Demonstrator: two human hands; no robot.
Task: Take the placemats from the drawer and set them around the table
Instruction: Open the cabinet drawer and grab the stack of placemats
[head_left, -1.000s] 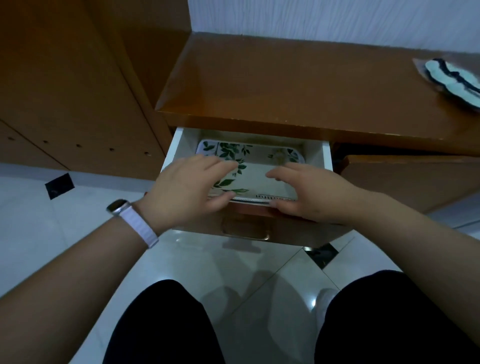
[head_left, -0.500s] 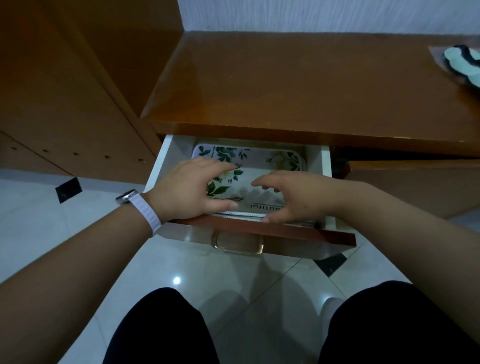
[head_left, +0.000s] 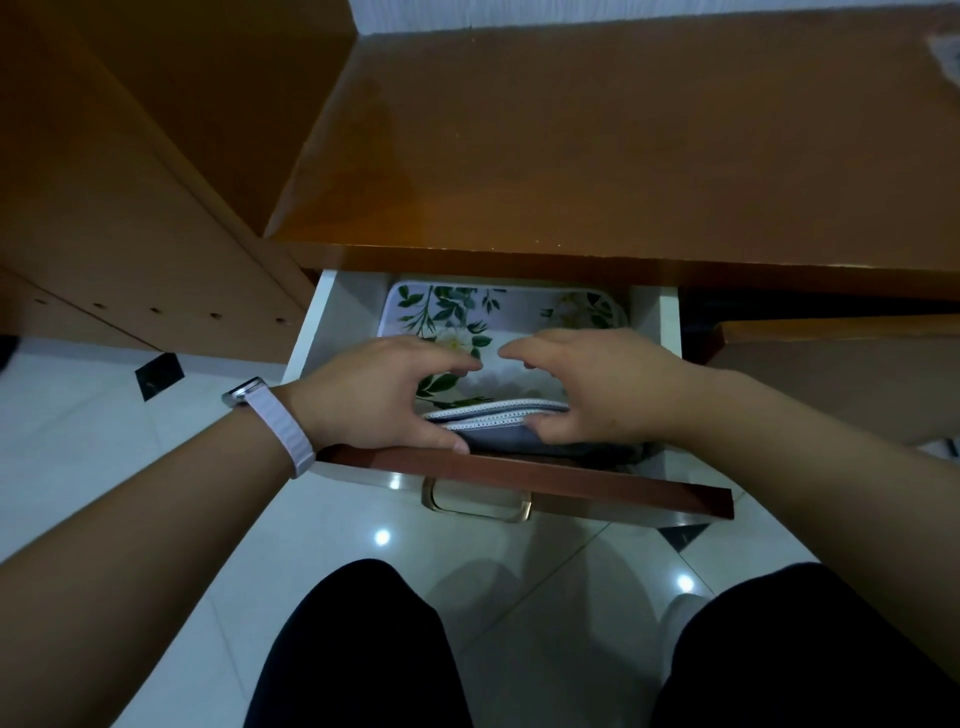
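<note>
Right now the placemats (head_left: 498, 322) lie stacked flat inside the open drawer (head_left: 306, 332), which has white walls. They are rectangles with rounded corners, and the top one is printed with green leaves and pale flowers on a light ground. Their near edges are raised, showing rows of white stitched trim and a grey underside. At eight o'clock of the stack the left hand (head_left: 374, 397) grasps that raised edge, with its fingers curled over the print and its thumb beneath. At four o'clock the right hand (head_left: 597, 389) grasps the same edge in the same way, and the fingertips of the two hands nearly meet over the middle. A watch (head_left: 270, 421) on a pale ribbed band sits on the left wrist. At six o'clock runs the drawer front (head_left: 571, 480), a dark reddish-brown strip with a squared, gold-coloured handle (head_left: 475, 506) below it. At twelve o'clock a glossy orange-brown wooden top (head_left: 597, 145) overhangs the drawer. At ten o'clock stands a matching cabinet panel (head_left: 130, 208) with a row of small drilled holes. Below is a shiny white tiled floor (head_left: 78, 426) with small black diamond insets and glints of light. Black trousers (head_left: 358, 649) fill the six o'clock edge.
</note>
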